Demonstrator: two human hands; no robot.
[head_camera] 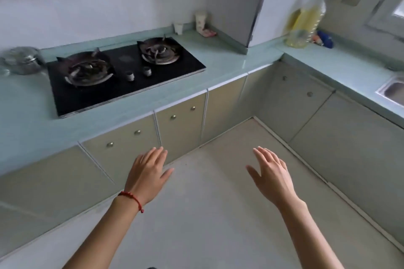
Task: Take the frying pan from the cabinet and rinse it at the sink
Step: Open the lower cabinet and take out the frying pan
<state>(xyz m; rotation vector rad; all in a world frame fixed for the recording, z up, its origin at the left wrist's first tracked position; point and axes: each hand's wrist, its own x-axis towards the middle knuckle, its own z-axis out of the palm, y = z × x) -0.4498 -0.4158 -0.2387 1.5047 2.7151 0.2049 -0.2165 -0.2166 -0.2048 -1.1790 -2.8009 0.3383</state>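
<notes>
Both hands out over the floor, palms down, holding nothing: left hand (147, 173) near the cabinet doors (175, 124), right hand (272, 176) further right, fingers spread on both. Doors all closed, pan not visible. Sink (391, 89) at far right edge of worktop (229, 65); hob (122, 72) left.

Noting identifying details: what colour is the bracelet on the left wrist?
Red, a thin cord bracelet on the left hand wrist; head view.

A black gas hob (122, 76) sits in the counter; oil bottle (306, 22) stands in the corner.
</notes>
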